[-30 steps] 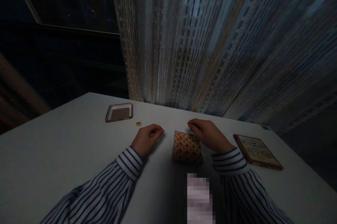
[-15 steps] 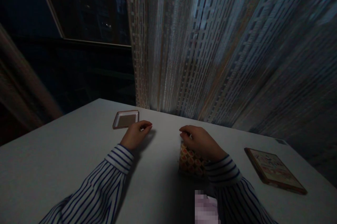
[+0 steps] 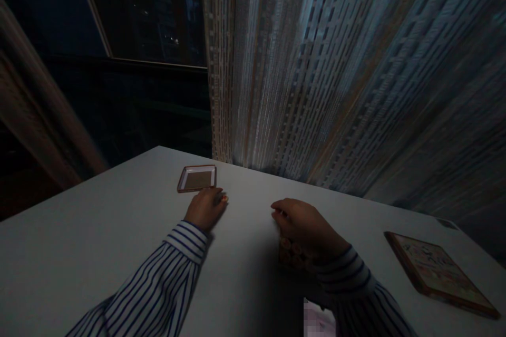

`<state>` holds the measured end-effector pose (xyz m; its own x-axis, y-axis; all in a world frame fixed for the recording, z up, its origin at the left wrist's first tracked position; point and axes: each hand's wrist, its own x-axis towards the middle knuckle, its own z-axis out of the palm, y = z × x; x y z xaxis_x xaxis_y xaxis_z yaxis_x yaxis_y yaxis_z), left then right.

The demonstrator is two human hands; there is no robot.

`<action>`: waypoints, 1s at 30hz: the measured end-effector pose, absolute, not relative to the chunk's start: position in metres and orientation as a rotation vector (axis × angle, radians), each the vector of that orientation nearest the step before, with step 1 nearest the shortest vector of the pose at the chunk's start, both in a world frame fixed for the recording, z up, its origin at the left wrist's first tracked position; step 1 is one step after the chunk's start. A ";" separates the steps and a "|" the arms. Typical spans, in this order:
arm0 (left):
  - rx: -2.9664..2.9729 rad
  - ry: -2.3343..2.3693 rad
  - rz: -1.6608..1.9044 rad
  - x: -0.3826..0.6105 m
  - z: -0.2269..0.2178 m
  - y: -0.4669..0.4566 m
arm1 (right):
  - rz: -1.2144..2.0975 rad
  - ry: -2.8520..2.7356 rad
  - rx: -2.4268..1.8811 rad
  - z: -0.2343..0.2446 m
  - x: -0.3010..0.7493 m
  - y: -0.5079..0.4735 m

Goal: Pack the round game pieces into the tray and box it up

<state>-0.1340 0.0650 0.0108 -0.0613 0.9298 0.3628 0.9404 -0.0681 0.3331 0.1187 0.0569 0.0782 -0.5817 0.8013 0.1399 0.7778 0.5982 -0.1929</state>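
Observation:
My left hand is over the table just in front of a shallow tray-like lid. Pinched at its fingertips is a small round piece with a reddish mark on its pale end. My right hand is held over a stack of similar round pieces, which show rows of round ends below the palm. Its thumb and fingers are drawn together; whether anything sits between them cannot be made out. The hand and sleeve hide much of the stack.
A flat box or board with a printed picture lies on the white table at the right. Behind the table hangs a string curtain. A dark window is at the upper left. Something pink shows at the bottom edge.
The view has shifted, so the table things sit further right. My left hand now shows the round piece at its fingertips. My right hand is lower over the stack, covering more of it.

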 end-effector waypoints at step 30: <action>-2.157 -1.865 -0.928 -0.127 0.011 0.064 | 0.155 -2.661 -1.314 0.080 0.123 0.055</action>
<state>-0.1272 0.0639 0.0112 0.0398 0.8460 0.5317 0.9344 -0.2199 0.2801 0.1225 0.0554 0.0802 -0.5973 0.7950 0.1056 0.7774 0.6063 -0.1676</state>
